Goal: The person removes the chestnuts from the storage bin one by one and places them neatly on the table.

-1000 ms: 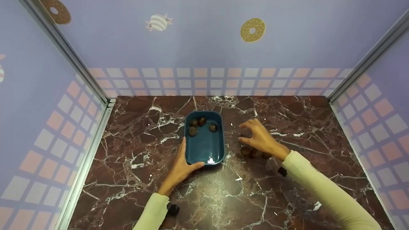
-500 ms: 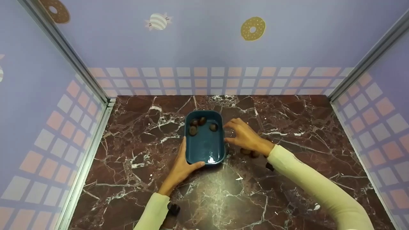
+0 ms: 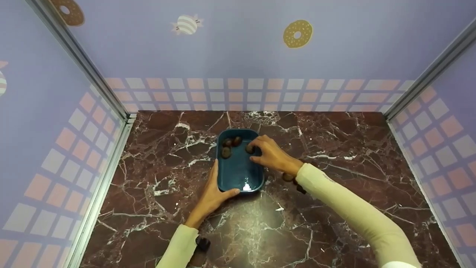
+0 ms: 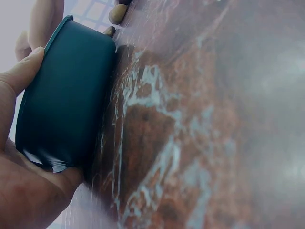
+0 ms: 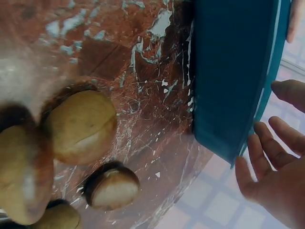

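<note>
In the head view a teal rectangular dish [image 3: 240,173] lies on the table, with several brown chestnuts [image 3: 226,152] at its far end. My left hand [image 3: 212,188] holds the dish's near left corner, fingers along the side and thumb over the near rim; the left wrist view shows this hand [image 4: 28,191] against the dish wall [image 4: 69,90]. My right hand [image 3: 273,154] reaches over the right rim, curved fingers at a lone chestnut [image 3: 250,148], thumb a little apart from it. Close to the rim [image 5: 274,62] in the right wrist view, the right hand [image 5: 281,176] has its fingers spread.
More chestnuts [image 5: 86,125] lie on the dark red marble table [image 3: 156,208] right of the dish, partly under my right wrist. Lilac panels [image 3: 238,44] with checkered borders enclose the back and both sides.
My right hand has moved left from the chestnuts on the table, across the dish's right rim, to the lone chestnut inside. The left hand and dish have stayed in place.
</note>
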The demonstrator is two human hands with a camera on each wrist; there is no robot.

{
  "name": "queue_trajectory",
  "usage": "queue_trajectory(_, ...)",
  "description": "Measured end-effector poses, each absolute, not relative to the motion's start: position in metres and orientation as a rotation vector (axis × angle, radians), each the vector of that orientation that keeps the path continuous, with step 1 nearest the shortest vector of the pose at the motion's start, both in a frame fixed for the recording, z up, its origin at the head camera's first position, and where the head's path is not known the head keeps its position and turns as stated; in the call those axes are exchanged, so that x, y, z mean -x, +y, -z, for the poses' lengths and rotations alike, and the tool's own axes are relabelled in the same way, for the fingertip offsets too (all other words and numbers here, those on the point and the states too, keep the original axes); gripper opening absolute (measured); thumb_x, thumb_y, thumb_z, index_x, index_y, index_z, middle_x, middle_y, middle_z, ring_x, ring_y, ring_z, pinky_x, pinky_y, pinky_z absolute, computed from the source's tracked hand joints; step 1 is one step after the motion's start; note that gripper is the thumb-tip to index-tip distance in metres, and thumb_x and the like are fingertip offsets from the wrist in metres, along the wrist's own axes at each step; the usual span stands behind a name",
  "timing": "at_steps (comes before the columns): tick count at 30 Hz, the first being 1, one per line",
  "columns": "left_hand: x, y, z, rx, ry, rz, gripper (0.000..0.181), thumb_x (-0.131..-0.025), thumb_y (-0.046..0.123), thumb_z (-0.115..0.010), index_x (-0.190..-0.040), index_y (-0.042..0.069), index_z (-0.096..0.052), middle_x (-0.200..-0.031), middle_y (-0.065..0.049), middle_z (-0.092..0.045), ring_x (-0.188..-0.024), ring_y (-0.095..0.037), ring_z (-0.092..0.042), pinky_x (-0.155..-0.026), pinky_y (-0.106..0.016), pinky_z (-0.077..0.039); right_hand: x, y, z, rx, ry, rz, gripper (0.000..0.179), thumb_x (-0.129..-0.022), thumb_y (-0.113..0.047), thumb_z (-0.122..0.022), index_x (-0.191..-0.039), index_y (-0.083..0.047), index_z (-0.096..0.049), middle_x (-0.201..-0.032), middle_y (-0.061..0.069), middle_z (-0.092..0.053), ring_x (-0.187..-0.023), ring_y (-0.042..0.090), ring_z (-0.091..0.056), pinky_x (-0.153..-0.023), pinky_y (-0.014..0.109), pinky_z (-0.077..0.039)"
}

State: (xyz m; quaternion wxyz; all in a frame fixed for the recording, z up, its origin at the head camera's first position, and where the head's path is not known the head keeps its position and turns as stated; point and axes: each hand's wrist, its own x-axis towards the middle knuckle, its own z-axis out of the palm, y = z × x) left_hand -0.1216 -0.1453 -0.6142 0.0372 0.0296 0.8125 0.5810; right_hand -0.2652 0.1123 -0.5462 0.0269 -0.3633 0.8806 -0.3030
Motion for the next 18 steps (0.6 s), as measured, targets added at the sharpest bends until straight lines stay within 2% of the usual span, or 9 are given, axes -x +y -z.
queue_trajectory(7,0.121,-0.144,0.613,-0.094,2.466,-1.798,0.132,-0.089,0.03,-0.095,-0.179,0.013,0.0,-0.184,-0.021,-0.001,-0.169,-0.04,-0.004,-0.133,-0.064,-0.014,0.278,0.103,0.555,1.048,2.74,0.835,0.031,-0.094,-0.016,-0.089,-0.122,-0.006,-0.08,-0.125,0.01,-0.076,-0.123,0.034,-0.054,-0.106,0.062,-0.038)
queue_trajectory(12,0.122,-0.144,0.614,-0.103,2.493,-1.8,0.133,-0.087,0.032,-0.096,-0.178,0.009,-0.002,-0.184,-0.022,-0.003,-0.169,-0.04,-0.006,-0.133,-0.062,-0.014,0.286,0.099,0.561,1.046,2.756,0.791,0.032,-0.093,-0.016,-0.09,-0.123,-0.007,-0.081,-0.122,0.007,-0.077,-0.122,0.032,-0.054,-0.104,0.061,-0.036)
queue_trajectory(18,0.122,-0.145,0.616,-0.114,2.504,-1.8,0.133,-0.086,0.034,-0.097,-0.178,0.01,-0.004,-0.184,-0.021,-0.005,-0.169,-0.041,-0.006,-0.133,-0.064,-0.014,0.29,0.095,0.566,1.094,2.853,0.618,0.033,-0.091,-0.018,-0.092,-0.121,-0.009,-0.081,-0.124,0.009,-0.078,-0.125,0.033,-0.057,-0.103,0.065,-0.037)
